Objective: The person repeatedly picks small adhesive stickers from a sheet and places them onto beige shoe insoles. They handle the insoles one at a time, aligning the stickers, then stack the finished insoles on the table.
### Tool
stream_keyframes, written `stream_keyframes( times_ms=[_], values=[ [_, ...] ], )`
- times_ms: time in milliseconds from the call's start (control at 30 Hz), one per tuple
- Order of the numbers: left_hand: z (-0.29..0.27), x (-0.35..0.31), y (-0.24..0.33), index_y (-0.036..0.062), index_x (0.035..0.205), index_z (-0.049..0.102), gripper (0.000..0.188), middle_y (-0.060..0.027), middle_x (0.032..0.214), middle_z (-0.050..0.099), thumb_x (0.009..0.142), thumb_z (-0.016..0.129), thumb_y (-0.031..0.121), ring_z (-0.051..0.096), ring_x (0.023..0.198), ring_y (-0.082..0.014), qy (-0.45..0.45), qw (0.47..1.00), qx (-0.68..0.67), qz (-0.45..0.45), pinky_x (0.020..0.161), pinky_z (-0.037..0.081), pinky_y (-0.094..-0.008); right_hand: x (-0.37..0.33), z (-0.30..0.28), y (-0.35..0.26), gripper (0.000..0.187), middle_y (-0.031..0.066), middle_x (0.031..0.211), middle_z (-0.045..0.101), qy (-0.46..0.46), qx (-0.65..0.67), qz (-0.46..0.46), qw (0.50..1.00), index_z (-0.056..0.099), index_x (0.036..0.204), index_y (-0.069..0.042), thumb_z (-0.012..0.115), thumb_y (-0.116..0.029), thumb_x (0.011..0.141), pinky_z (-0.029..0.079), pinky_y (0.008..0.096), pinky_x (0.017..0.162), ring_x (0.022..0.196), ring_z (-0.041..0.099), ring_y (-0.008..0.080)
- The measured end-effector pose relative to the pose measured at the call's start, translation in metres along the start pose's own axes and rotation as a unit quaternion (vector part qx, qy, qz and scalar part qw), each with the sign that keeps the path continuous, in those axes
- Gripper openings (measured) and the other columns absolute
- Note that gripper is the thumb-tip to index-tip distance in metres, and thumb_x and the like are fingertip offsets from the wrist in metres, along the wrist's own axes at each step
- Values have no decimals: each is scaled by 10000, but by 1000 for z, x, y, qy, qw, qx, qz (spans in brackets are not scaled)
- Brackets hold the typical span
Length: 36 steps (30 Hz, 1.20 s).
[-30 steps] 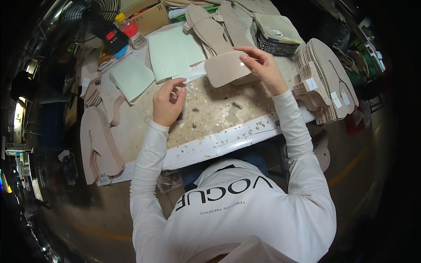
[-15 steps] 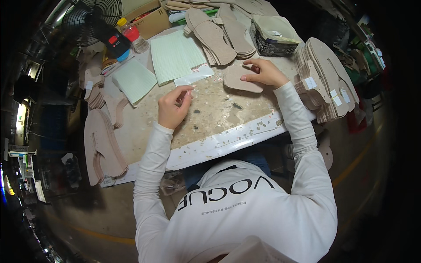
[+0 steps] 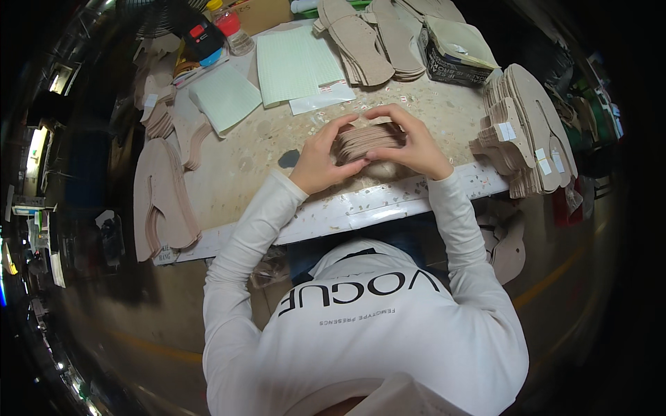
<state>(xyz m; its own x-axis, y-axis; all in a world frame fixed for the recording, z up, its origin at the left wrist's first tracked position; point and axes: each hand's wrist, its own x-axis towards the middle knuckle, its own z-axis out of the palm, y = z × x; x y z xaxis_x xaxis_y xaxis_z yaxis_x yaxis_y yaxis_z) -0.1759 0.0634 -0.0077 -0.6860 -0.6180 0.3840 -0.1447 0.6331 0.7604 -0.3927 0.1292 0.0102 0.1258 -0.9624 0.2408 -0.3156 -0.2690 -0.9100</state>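
A small stack of beige cut leather-like pieces (image 3: pixel 366 142) stands over the near middle of the worktable (image 3: pixel 229 184), its layered edges facing me. My left hand (image 3: pixel 321 158) grips the stack's left end, thumb along the near side and fingers at the far side. Around the right end my right hand (image 3: pixel 421 149) is closed in the same way, its thumb close to the left one. Whether the stack's underside rests on the tabletop is hidden.
Larger piles of beige cut pieces stand at the left edge (image 3: pixel 163 201) and right edge (image 3: pixel 534 132); more piles (image 3: pixel 357 48) lie at the back. Pale green sheets (image 3: pixel 298 66), a bottle with a red band (image 3: pixel 232 31) and an open box (image 3: pixel 458 52) sit along the far side.
My right hand has brought the small stack nearer and tilted it edge-on. My left hand, empty before, has moved right and closed on it. The view has shifted slightly.
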Motion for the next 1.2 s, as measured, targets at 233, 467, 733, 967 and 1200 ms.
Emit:
stream_keyframes(
  times_ms=[233,467,733,967,1200],
  values=[
    [10,8,3,55,1234,551,566,-138,1116,598,744,783,219,620,1008,-274,61,996,45,39,881,493,-354,-24,24,24,705,159,1595,155,189,290,102,933,152,1515,34,168,-494,1049,119,335,1193,1472,150,218],
    [12,9,23,60,1169,570,589,-133,1001,551,697,784,339,599,891,-324,35,969,244,10,769,499,-396,-34,46,17,724,140,1593,175,135,244,107,954,153,1525,5,126,-529,1037,114,345,1191,1469,162,225],
    [12,10,32,39,1110,545,557,-148,987,598,696,781,327,623,904,-346,-43,945,318,-59,742,524,-436,-25,68,17,721,131,1592,194,189,204,109,954,173,1532,-22,161,-542,1033,117,350,1187,1464,181,234],
    [-1,8,26,66,1104,572,549,-151,942,658,704,784,376,664,847,-359,-50,952,292,-80,700,532,-458,-30,66,13,683,140,1573,234,119,224,97,962,227,1518,-26,215,-512,1038,154,358,1179,1455,205,230],
    [-113,-39,-7,45,1166,590,636,-164,1014,675,740,781,477,652,911,-249,35,960,178,-211,799,506,-334,-38,54,26,387,124,1391,516,128,189,93,969,506,1360,6,512,-142,1002,398,316,1049,1276,494,206]
  ],
)
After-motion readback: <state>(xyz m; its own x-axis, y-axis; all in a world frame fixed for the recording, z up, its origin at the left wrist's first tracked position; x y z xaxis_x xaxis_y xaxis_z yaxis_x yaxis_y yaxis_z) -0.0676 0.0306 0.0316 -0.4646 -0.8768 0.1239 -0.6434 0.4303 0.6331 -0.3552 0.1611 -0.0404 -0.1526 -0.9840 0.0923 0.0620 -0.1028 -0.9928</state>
